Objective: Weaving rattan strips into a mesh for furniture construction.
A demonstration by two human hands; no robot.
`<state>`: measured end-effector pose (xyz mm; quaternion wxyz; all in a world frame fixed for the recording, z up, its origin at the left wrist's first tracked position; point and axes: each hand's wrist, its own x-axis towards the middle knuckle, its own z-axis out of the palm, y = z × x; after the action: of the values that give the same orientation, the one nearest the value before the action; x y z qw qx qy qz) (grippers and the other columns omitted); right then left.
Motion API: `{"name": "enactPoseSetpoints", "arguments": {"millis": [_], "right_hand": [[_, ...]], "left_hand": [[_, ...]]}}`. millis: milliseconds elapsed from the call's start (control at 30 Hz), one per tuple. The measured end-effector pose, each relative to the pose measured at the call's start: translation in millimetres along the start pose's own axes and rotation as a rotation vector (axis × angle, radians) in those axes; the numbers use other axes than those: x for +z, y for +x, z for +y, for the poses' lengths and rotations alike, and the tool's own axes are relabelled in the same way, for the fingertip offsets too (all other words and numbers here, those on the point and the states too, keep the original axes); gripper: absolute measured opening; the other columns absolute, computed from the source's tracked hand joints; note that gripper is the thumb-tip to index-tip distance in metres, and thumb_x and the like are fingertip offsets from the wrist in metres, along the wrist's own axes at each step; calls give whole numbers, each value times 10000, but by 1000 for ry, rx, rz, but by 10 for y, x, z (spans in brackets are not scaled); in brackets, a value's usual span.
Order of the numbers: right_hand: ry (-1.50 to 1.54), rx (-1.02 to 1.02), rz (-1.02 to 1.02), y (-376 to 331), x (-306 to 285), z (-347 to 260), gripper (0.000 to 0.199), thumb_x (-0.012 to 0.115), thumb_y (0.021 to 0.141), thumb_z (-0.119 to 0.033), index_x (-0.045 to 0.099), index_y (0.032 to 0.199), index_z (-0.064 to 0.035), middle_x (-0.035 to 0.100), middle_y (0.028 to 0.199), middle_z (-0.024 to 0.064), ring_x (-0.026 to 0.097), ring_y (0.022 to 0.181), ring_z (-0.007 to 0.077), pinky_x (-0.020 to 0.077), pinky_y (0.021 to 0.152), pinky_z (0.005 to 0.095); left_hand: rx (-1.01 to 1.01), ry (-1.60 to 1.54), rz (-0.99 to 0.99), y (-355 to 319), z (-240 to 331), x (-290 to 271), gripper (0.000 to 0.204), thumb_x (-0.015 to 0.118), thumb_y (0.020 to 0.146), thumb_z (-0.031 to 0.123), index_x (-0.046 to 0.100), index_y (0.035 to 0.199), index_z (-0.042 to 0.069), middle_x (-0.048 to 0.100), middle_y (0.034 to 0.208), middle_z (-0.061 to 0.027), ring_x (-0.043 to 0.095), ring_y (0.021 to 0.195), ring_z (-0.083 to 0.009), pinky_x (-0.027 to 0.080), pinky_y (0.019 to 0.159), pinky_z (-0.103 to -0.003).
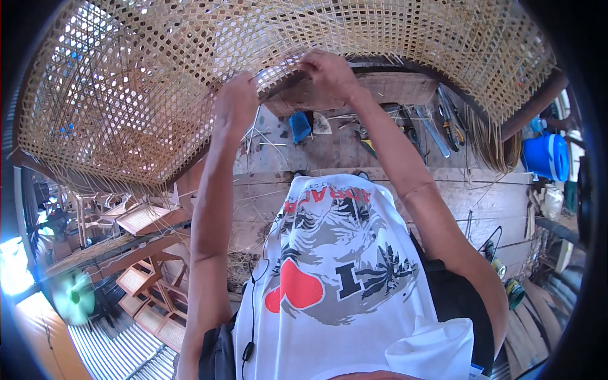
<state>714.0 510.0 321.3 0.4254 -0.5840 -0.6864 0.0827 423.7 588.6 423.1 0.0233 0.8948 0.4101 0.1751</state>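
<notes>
A wide woven cane panel (354,28) arches over the far side of the plank surface (348,155), and its near border, backed by a dark wooden rim (537,109), lies directly at the fingertips of both hands. Between the left hand (237,101) and the right hand (330,73) a short stretch of that border shows, its long axis climbing gently from the left fingers toward the right ones, so it runs across the reach of the two forearms; neither hand is clearly nearer, as each sits at one end of it. The right fingers are bent and drawn close together over the border, and appear to pinch the cane there. The left hand shows mostly its back, fingers curled in against the weave; how tightly they close, and on what, cannot be told, though a few loose strands (256,125) hang just below it. Under the arch, toward the far edge of the plank surface, lie a blue object (300,126) and, nearer its far right corner, pliers (451,126); a bundle of cane strands (491,144) droops beside them, and a blue bucket (544,157) stands past the right edge.
</notes>
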Motion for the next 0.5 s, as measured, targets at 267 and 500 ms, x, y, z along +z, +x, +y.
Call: {"name": "enactPoseSetpoints", "arguments": {"millis": [267,500], "right_hand": [[-144,66,178,-102,178,583,213,829,1170,-235,895,1266,-57,877,1264,184,855,1149,435,700,990,539],[-214,68,238,-75,73,366,183,870,1130,-248,868,1211,-83,844,1136,128,857,1051,425,695,943,571]], "left_hand": [[-66,89,-187,403,417,369,313,683,1221,278,883,1206,37,911,1168,-280,892,1129,-501,701,1002,-642],[-112,225,-295,576,506,446,264,711,1128,147,944,1158,28,921,1224,-285,908,1195,-496,722,1031,-613]]}}
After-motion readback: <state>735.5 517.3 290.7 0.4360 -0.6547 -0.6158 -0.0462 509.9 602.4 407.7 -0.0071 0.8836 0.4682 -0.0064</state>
